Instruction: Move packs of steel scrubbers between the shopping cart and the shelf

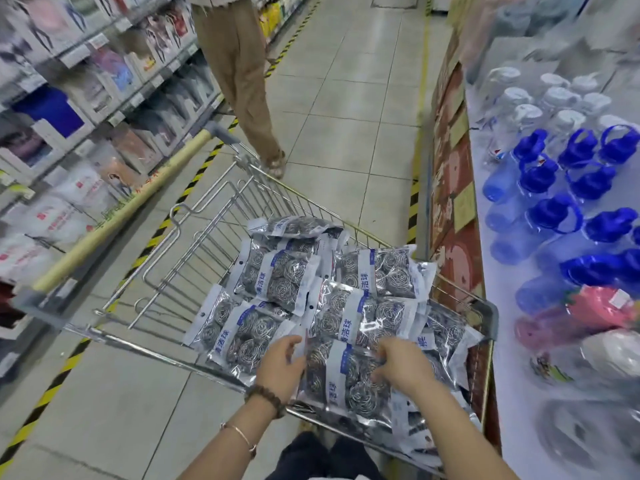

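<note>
A wire shopping cart [221, 209] stands in the aisle, its near end piled with several clear packs of steel scrubbers with white and blue labels [277, 275]. Both my hands are on the nearest pack [343, 372], which lies on top of the pile. My left hand [280, 365] holds its left edge with the fingers curled around it. My right hand [398, 362] grips its right side, fingers curled down onto the plastic.
A white shelf [512, 306] on the right carries blue-capped bottles [550, 213], clear jars and a pink item [602, 306]. Shelves of boxed goods [86, 109] line the left. A person in tan trousers [242, 77] stands beyond the cart on the tiled floor.
</note>
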`<control>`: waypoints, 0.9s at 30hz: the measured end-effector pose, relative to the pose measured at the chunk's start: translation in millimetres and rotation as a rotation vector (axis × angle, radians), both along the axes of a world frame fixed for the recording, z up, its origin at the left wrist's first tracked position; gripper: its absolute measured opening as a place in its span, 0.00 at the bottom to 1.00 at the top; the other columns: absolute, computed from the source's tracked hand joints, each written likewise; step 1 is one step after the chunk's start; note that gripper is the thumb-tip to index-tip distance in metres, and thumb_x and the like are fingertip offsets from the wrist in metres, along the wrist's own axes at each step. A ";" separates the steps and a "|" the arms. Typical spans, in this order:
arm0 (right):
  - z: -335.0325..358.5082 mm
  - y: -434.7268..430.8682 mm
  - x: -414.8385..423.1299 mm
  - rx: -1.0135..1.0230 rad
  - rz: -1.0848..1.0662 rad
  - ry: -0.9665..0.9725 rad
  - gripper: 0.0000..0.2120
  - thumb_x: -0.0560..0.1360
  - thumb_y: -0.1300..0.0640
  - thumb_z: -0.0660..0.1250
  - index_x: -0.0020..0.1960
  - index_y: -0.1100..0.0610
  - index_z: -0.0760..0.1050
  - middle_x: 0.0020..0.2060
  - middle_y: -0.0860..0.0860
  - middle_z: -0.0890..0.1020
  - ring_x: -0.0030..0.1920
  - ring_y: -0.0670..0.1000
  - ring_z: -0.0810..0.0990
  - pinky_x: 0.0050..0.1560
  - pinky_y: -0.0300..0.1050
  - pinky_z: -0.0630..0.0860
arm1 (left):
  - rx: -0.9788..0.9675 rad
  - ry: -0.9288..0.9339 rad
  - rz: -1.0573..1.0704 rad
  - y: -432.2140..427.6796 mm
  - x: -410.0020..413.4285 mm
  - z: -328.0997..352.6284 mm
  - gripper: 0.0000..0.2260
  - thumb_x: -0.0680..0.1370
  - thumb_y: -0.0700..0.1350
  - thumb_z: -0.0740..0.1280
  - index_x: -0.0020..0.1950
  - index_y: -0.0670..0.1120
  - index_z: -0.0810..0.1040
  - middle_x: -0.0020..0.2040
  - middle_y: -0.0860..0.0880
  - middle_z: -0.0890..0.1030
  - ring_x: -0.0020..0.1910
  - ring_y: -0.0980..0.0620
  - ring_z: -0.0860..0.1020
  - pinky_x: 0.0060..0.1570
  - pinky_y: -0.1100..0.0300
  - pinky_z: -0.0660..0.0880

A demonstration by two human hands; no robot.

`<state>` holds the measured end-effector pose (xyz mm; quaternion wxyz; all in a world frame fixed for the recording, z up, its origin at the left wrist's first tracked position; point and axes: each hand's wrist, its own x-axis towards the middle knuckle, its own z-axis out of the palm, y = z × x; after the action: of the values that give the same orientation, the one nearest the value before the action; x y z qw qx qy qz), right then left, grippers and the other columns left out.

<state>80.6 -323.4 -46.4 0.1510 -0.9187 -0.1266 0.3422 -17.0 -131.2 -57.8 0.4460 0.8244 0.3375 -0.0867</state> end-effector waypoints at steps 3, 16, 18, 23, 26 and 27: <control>18.8 -12.8 26.8 0.063 -0.085 0.038 0.16 0.67 0.59 0.77 0.37 0.50 0.68 0.37 0.46 0.76 0.36 0.46 0.73 0.36 0.42 0.69 | -0.126 -0.057 0.135 5.7 2.1 2.2 0.09 0.75 0.40 0.67 0.54 0.48 0.74 0.50 0.54 0.77 0.52 0.53 0.75 0.50 0.61 0.74; 18.1 48.9 6.2 0.490 -0.540 0.177 0.15 0.69 0.53 0.75 0.39 0.56 0.69 0.34 0.49 0.73 0.33 0.48 0.70 0.37 0.40 0.70 | -0.747 -0.005 0.482 -0.7 31.4 16.7 0.43 0.59 0.64 0.74 0.70 0.53 0.62 0.69 0.44 0.68 0.63 0.42 0.71 0.62 0.42 0.68; 14.0 61.9 -2.1 0.508 -0.506 0.157 0.17 0.70 0.53 0.74 0.37 0.53 0.66 0.33 0.47 0.69 0.33 0.45 0.67 0.34 0.38 0.63 | -0.687 -0.022 0.553 0.8 31.9 16.2 0.39 0.67 0.57 0.72 0.73 0.49 0.59 0.72 0.43 0.64 0.67 0.42 0.66 0.62 0.44 0.66; 6.9 69.2 -0.6 0.486 -0.377 0.199 0.18 0.69 0.48 0.74 0.40 0.56 0.67 0.36 0.49 0.71 0.35 0.46 0.68 0.36 0.39 0.67 | -0.551 -0.065 0.602 12.1 28.9 13.3 0.35 0.71 0.49 0.72 0.73 0.43 0.60 0.71 0.42 0.64 0.69 0.43 0.65 0.65 0.45 0.65; 6.8 64.4 18.1 0.474 -0.394 0.078 0.14 0.71 0.46 0.72 0.43 0.56 0.74 0.38 0.47 0.78 0.38 0.46 0.76 0.47 0.46 0.77 | -0.531 -0.082 0.624 16.8 28.3 12.8 0.36 0.71 0.48 0.72 0.73 0.44 0.59 0.73 0.44 0.62 0.70 0.44 0.63 0.65 0.46 0.64; 5.4 61.2 26.3 0.451 -0.411 0.008 0.14 0.71 0.46 0.71 0.48 0.55 0.75 0.42 0.46 0.79 0.43 0.47 0.78 0.51 0.48 0.77 | -0.529 -0.082 0.631 17.7 28.5 13.3 0.36 0.70 0.48 0.72 0.73 0.45 0.59 0.73 0.44 0.62 0.70 0.43 0.63 0.65 0.45 0.64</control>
<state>106.9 -262.2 -41.0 0.4177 -0.8670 -0.0101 0.2716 11.5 -113.5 -44.6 0.6602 0.5404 0.5217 0.0033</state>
